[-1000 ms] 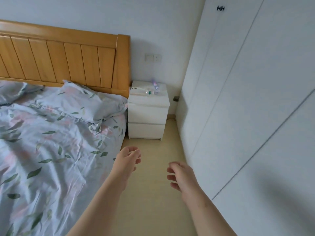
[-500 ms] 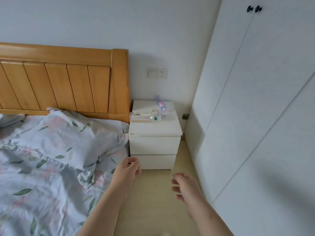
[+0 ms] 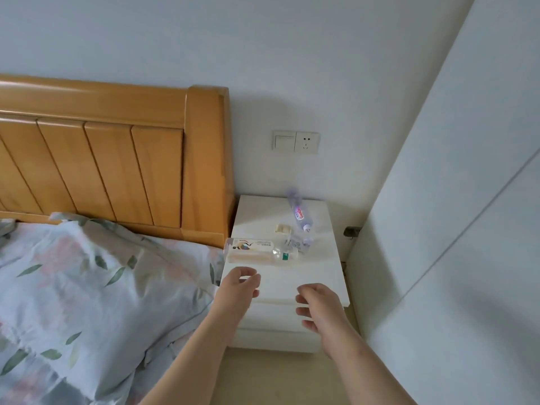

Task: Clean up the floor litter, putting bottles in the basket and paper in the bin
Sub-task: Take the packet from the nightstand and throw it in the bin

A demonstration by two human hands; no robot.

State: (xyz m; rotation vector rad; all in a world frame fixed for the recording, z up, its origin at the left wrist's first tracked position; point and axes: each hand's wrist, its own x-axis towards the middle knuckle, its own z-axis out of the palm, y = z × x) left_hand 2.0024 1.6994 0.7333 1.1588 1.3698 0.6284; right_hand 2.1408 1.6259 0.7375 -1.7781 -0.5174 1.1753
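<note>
A clear white-labelled bottle (image 3: pixel 257 250) and purple-labelled bottle (image 3: pixel 298 213) lie on the nightstand (image 3: pixel 315 276); left hand (image 3: pixel 241 287) and right hand (image 3: pixel 320 305) hover loosely curled, empty.

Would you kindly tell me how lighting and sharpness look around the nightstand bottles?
Head view: soft, even light without glare; a faint shadow falls on the wall above the nightstand; the purple-labelled bottle looks slightly smeared; the wardrobe edge bows from wide-angle distortion.

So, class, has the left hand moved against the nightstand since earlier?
Yes: the left hand was short of the nightstand, and now reaches over its front edge.
</note>
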